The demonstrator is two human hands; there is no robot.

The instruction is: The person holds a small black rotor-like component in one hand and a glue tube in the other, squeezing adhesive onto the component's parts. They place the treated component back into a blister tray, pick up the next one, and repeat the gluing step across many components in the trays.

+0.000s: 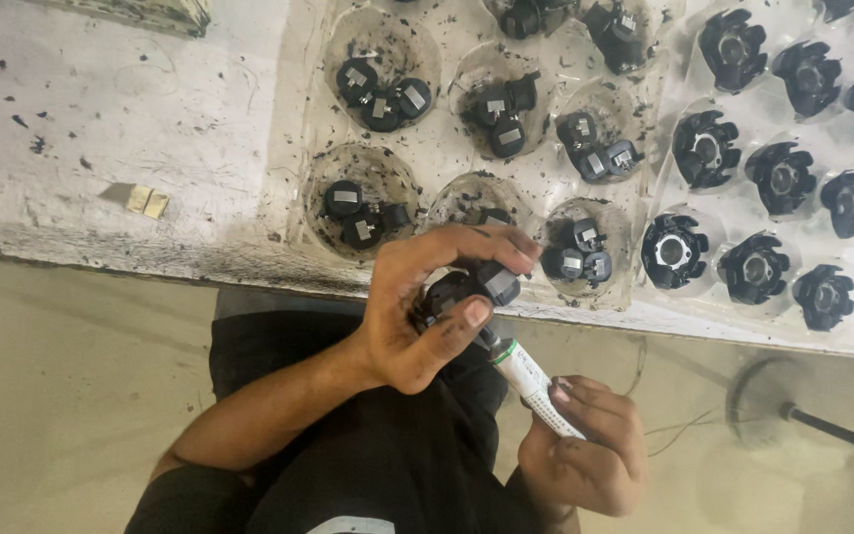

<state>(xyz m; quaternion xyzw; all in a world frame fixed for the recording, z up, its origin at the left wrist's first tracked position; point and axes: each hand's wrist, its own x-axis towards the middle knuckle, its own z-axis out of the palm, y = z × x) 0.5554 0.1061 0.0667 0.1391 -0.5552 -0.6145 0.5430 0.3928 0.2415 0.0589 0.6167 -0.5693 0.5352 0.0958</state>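
Fingers of the left hand (417, 307) are being pinched around a small black part (471, 287), which is being held just off the table edge (150, 247), presumably so its underside faces the tool. A white tube (536, 386) is being gripped in the closed right hand (585, 450), its tip set against the part (contact looks likely). Similar parts are being kept sorted in a clear tray (298, 178).
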